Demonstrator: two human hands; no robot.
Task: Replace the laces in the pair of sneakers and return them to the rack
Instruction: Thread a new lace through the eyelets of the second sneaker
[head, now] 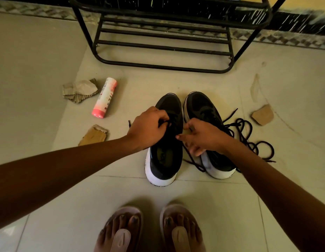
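Observation:
Two black sneakers with white soles stand side by side on the tiled floor, toes pointing away from me. Over the left sneaker (pixel 165 160) my left hand (pixel 148 129) pinches a black lace at the eyelets. My right hand (pixel 203 136) pinches the lace from the other side, between the two shoes. The right sneaker (pixel 203 106) has a long black lace (pixel 249 135) trailing in loops onto the floor at its right. A black metal shoe rack (pixel 163 46) stands beyond the shoes against the wall.
A pink and white spray can (pixel 104 98) lies left of the shoes beside a crumpled cloth (pixel 79 90). Cardboard scraps (pixel 93 136) lie at left, and another cardboard piece (pixel 262 115) lies at right. My sandalled feet (pixel 150 231) are at the bottom edge.

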